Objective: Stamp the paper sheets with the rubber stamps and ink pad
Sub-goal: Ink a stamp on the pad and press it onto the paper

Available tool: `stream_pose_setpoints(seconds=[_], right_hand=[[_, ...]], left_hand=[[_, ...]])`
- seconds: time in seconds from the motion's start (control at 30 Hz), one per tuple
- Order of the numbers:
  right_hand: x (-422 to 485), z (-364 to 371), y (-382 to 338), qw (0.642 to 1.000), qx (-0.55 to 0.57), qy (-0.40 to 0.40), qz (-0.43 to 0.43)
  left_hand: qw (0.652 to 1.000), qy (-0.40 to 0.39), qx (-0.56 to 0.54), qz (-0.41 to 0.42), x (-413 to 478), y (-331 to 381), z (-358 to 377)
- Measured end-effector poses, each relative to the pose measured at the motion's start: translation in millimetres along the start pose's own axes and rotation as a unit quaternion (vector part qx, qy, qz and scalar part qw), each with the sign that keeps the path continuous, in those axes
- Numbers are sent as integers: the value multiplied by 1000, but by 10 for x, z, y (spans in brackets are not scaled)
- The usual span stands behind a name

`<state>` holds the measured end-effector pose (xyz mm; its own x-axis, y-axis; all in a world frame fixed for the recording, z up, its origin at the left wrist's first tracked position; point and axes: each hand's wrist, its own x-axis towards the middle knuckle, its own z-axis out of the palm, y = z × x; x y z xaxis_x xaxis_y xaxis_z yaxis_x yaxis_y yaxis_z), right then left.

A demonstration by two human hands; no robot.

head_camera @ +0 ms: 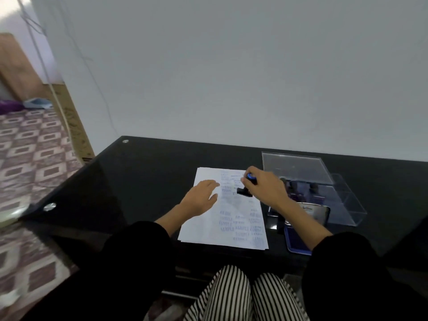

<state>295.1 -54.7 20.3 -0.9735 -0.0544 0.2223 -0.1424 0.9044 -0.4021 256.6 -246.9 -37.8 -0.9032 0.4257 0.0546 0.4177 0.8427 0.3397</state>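
Your right hand grips the rubber stamp on the paper sheets; your left hand rests flat, fingers straight, beside the ink pad

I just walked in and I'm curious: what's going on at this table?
A seated person is stamping paper. The right hand grips a rubber stamp at the upper part of the paper sheet, while the left hand lies flat on it. The sheet already carries many blue marks. An open ink pad and a clear box sit to its right on the black table.
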Motion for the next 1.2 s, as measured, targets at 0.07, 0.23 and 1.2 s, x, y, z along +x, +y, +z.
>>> stream_pose_setpoints(seconds=[0.07,0.23,1.2], right_hand=[[-72,147,-78,999,-2,-32,-6],[-253,377,-214,995,-21,-92,-16],[-502,588,-276,994,-28,-92,-41]], left_hand=[[999,-29,20,4,-108,-60,144],[996,-66,62,-1,-329,-81,436],[997,-35,72,-4,-432,-87,738]])
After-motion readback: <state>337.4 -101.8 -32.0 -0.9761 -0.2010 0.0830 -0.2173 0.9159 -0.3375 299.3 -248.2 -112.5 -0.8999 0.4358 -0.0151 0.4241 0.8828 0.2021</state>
